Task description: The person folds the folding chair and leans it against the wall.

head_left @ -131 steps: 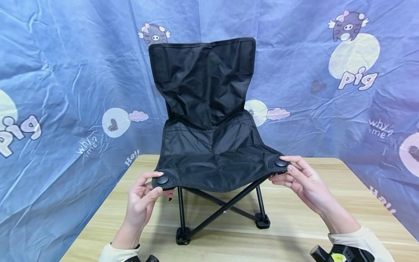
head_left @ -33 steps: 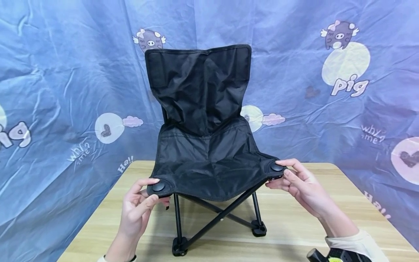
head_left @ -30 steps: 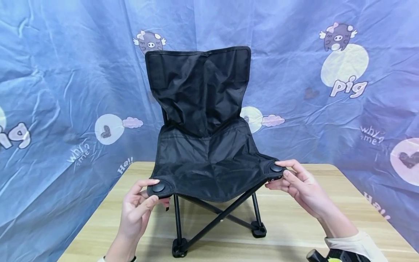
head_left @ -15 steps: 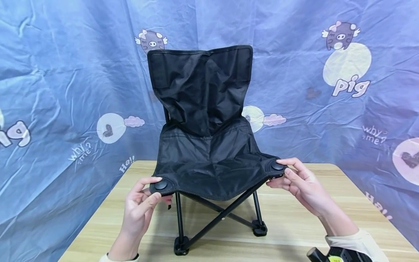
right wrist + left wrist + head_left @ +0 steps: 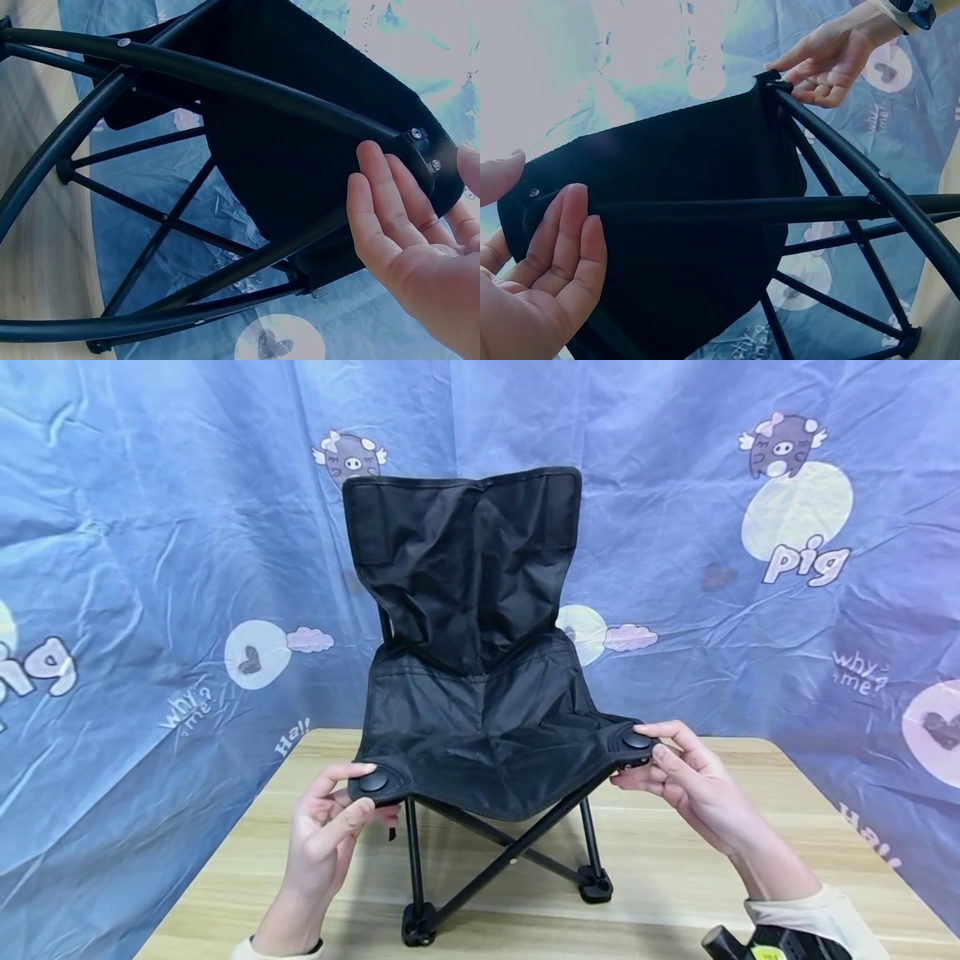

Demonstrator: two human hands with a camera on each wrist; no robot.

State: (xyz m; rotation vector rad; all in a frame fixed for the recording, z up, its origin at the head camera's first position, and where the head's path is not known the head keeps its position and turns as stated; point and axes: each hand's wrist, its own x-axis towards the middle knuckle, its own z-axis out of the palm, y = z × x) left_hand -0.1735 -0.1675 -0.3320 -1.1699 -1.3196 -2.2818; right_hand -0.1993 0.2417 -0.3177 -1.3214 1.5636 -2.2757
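A black folding chair (image 5: 480,718) stands unfolded and upright, its fabric back and seat facing me, its crossed metal legs below. My left hand (image 5: 322,835) grips the seat's front left corner, thumb and index finger at the round black button (image 5: 372,779), other fingers underneath. At the front right corner my right hand (image 5: 697,785) holds the fabric the same way, beside the other button (image 5: 637,739). In the left wrist view, the left fingers (image 5: 570,247) curl up under the seat next to a leg tube (image 5: 742,210). The right wrist view has the right fingers (image 5: 390,195) below a screwed corner bracket (image 5: 420,154).
The chair's feet (image 5: 418,923) rest on a light wooden table (image 5: 675,877). Blue cloth (image 5: 150,527) printed with pigs and words hangs behind and on both sides. A black device (image 5: 787,941) is strapped to the right wrist over a cream sleeve.
Both hands keep their hold on the seat corners throughout. The chair's front left corner and the left hand have shifted slightly right over the last second; the view has also moved a little.
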